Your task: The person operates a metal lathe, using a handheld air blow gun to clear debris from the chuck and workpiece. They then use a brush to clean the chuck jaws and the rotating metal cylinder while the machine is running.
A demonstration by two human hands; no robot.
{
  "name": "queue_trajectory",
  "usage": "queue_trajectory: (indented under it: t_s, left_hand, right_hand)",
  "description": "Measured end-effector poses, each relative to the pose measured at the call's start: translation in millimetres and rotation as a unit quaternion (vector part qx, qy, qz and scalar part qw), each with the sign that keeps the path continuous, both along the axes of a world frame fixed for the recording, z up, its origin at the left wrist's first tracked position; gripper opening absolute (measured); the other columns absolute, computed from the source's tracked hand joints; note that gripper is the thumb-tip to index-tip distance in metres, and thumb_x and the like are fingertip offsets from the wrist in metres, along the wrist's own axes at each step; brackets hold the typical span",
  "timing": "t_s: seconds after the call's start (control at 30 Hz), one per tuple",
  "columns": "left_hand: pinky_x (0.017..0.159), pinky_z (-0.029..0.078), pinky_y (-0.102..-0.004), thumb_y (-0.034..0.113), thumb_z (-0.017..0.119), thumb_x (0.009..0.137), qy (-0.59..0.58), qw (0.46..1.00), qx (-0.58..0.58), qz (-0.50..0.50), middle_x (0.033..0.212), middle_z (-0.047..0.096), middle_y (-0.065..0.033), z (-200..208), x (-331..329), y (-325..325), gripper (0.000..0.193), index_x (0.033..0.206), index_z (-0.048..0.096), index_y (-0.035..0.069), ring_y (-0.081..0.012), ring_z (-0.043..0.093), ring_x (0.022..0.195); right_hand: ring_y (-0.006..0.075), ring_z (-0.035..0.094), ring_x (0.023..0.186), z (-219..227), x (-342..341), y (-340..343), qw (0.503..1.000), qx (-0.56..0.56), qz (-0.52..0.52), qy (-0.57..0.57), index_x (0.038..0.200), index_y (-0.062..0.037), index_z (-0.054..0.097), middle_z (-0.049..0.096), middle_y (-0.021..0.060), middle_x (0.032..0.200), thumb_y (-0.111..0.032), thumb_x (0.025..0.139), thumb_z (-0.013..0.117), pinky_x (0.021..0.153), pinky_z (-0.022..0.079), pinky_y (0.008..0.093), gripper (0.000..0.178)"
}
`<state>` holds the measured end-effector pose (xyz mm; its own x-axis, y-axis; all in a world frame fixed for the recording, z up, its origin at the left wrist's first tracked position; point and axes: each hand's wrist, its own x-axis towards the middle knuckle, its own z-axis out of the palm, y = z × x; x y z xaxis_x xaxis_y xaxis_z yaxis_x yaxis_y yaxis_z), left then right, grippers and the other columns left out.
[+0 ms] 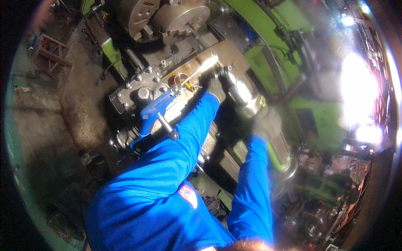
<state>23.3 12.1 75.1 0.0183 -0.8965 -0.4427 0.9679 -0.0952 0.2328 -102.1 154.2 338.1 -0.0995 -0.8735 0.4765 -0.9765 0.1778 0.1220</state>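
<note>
A green lathe's tailstock [276, 154] with a bright metal quill [240, 91] runs diagonally right of centre. My right hand [267, 123], in a grey work glove, is curled over the tailstock behind the quill. My left hand [215, 88], also gloved, reaches to the front end of the quill. Shadow hides its fingertips, so I cannot tell what they hold. Left of that forearm, a blue pistol-shaped tool [155, 109] with a long thin metal rod lies across the tool post [144, 83]. A lever with a black ball knob [173, 134] sticks out beside it.
Two large chucks lie at the top, a round jawed chuck [182, 19] and a slotted disc [141, 14]. Green machine castings [268, 62] stand to the right. A reddish metal stand [54, 54] is on the floor at left. Strong light glares from the right.
</note>
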Motion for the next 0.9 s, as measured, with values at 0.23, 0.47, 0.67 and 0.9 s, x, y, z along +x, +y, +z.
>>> queue_trajectory:
  t_s: [0.23,0.47,0.67,0.9]
  left_hand:
    - [0.088,0.046,-0.0352,0.049,0.054,0.102,0.026,0.999,0.020,0.021,0.106,0.062,-0.0015,16.0,9.9,4.9,0.035,0.114,0.067,0.018,-0.0167,0.055,0.101]
    - [0.062,0.045,-0.0269,0.043,0.060,0.098,0.057,0.974,0.162,0.147,0.077,0.058,0.0066,171.2,28.6,67.4,0.023,0.090,0.064,0.021,-0.0085,0.055,0.069]
    - [0.070,0.044,-0.0292,0.030,0.062,0.101,-0.167,0.981,0.052,0.080,0.080,0.054,0.0020,175.5,-2.4,159.9,0.017,0.092,0.061,0.015,-0.0106,0.052,0.075]
    - [0.082,0.053,-0.0452,0.022,0.066,0.092,-0.764,0.587,-0.264,0.031,0.096,0.066,-0.0117,227.0,82.4,268.8,0.017,0.098,0.067,0.006,-0.0316,0.064,0.094]
  right_hand:
    - [0.0414,0.066,0.087,4.6,6.5,-1.1,0.999,0.028,-0.009,0.014,0.096,-0.0061,0.072,0.070,0.0199,0.089,-0.037,0.094,0.055,0.080,0.053,0.0540,0.035]
    - [0.0414,0.068,0.088,3.5,-1.5,-1.0,0.999,0.036,-0.028,0.014,0.097,-0.0057,0.073,0.072,0.0203,0.092,-0.037,0.094,0.055,0.080,0.053,0.0548,0.036]
    - [0.0429,0.069,0.093,-8.0,-7.7,-4.0,0.999,0.049,-0.012,0.016,0.102,-0.0054,0.075,0.073,0.0227,0.095,-0.038,0.095,0.053,0.083,0.053,0.0550,0.040]
    - [0.0429,0.069,0.093,10.0,6.8,9.5,0.999,0.042,-0.018,-0.017,0.097,-0.0055,0.074,0.073,0.0222,0.096,-0.039,0.098,0.047,0.084,0.053,0.0549,0.044]
